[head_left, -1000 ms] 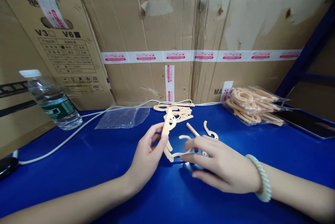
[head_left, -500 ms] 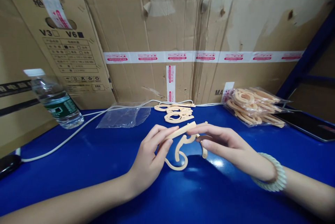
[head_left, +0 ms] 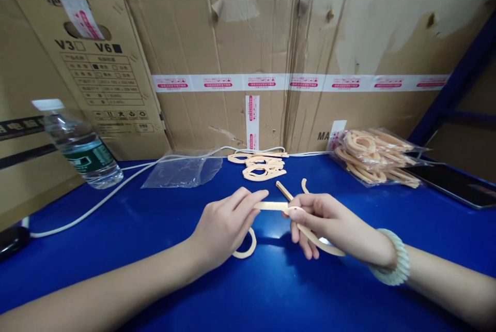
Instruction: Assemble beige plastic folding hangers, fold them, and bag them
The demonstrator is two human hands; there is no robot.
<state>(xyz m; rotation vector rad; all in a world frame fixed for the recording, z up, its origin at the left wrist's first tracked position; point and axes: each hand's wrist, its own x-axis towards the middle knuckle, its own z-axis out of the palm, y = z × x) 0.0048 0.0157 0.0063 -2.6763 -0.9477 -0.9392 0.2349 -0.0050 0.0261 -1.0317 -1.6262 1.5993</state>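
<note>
My left hand (head_left: 227, 226) pinches the left end of a straight pale bar (head_left: 272, 206), which looks like part of a wood-coloured folding hanger. Below that hand shows a curved hook (head_left: 250, 246) of the same colour, partly hidden by my fingers. At the bar's right end, my right hand (head_left: 321, 213) grips a curved hanger arm (head_left: 321, 242) between thumb and fingers. The arm sweeps down to the right. Just beyond my right fingers show a narrow slotted strip (head_left: 284, 190) and a short curved end (head_left: 304, 185); I cannot tell whether they are joined.
Several similar hangers (head_left: 265, 167) lie flat at the back, beside a clear plastic bag (head_left: 174, 171). Bagged hangers (head_left: 374, 156) and a dark phone (head_left: 453, 184) are at right. A water bottle (head_left: 83, 151) stands left near a white cable (head_left: 96, 207). Cardboard (head_left: 217, 120) walls the back.
The bar has levelled out from its slant and come down slightly. My right hand has closed around a curved arm at the bar's end. The hook has shifted down and left.
</note>
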